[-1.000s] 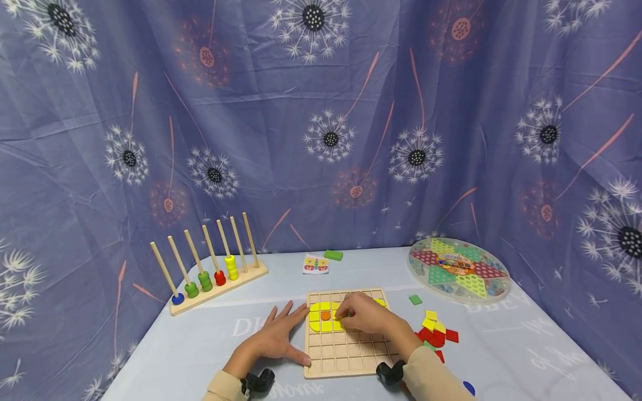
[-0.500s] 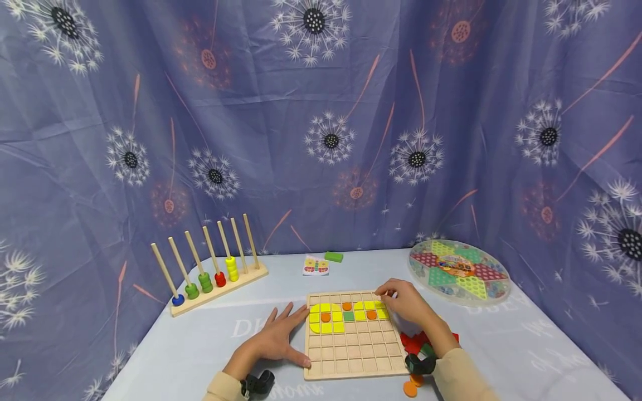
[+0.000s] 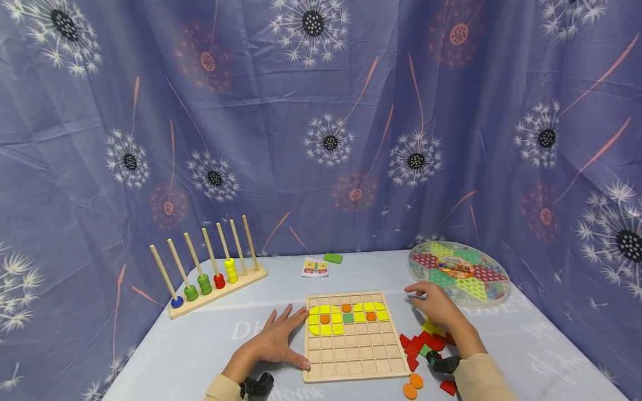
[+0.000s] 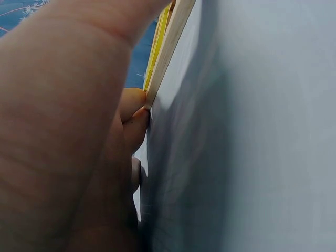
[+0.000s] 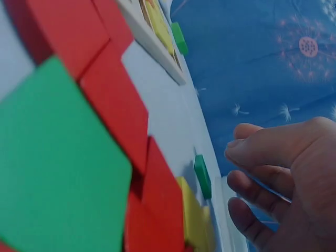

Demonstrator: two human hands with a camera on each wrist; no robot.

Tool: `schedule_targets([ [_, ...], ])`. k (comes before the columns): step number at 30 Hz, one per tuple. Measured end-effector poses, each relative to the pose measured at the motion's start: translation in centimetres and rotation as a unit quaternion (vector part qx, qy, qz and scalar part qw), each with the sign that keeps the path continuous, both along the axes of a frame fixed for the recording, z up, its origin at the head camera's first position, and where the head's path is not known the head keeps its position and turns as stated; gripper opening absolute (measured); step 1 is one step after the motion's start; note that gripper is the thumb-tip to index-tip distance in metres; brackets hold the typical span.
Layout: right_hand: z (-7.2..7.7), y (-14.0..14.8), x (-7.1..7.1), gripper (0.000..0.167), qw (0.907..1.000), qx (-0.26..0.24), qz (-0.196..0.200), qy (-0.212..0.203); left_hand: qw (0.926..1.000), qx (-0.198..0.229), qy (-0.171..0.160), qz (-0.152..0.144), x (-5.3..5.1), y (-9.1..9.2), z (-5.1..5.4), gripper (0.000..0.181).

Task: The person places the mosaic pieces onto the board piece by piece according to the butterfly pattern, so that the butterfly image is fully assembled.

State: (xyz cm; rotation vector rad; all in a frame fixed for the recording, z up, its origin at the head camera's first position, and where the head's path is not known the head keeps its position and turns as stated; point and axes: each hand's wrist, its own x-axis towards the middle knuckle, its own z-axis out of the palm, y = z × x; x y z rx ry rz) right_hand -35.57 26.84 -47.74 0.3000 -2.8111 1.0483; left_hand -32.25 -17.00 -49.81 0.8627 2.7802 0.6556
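My left hand [image 3: 275,338] lies spread on the table, thumb and fingertips against the left edge of the wooden grid board [image 3: 356,368]. In the upper rows sit yellow tiles [image 3: 325,328], orange discs [image 3: 371,316] and a green square [image 3: 348,318]. My right hand [image 3: 441,309] hovers right of the board, fingers loosely bent and holding nothing. In the right wrist view, its fingers [image 5: 252,191] are apart beside a loose green tile [image 5: 203,177]. Red tiles [image 3: 414,346], yellow tiles [image 3: 429,327] and orange discs [image 3: 409,391] lie below it.
A peg rack [image 3: 215,294] with coloured beads stands at the left. Behind the board are a small butterfly picture card [image 3: 315,267] and a green block [image 3: 333,258]. At the back right lies a round star-patterned game board [image 3: 471,287]. A patterned curtain [image 3: 281,195] hangs behind.
My right hand has moved from the middle of the board, past its upper right edge, to the table at the right. The green square on the board is uncovered. My left hand has stayed put.
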Motion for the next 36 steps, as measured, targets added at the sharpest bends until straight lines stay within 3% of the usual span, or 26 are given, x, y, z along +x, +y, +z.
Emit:
schedule_targets([
  [9, -1.0, 0.6, -0.3, 0.028, 0.9993, 0.030, 0.023, -0.009, 1.0000, 0.003, -0.001, 0.003, 0.1, 0.1, 0.0, 0.118],
  [26, -0.5, 1.1, 0.5, 0.034, 0.9984, 0.041, -0.002, -0.040, 1.0000, -0.004, -0.005, 0.007, 0.2, 0.2, 0.2, 0.117],
  [36, -0.8, 0.4, 0.0, 0.028, 0.9989, 0.037, -0.009, -0.027, 0.9999, -0.004, -0.006, 0.007, 0.2, 0.1, 0.2, 0.118],
])
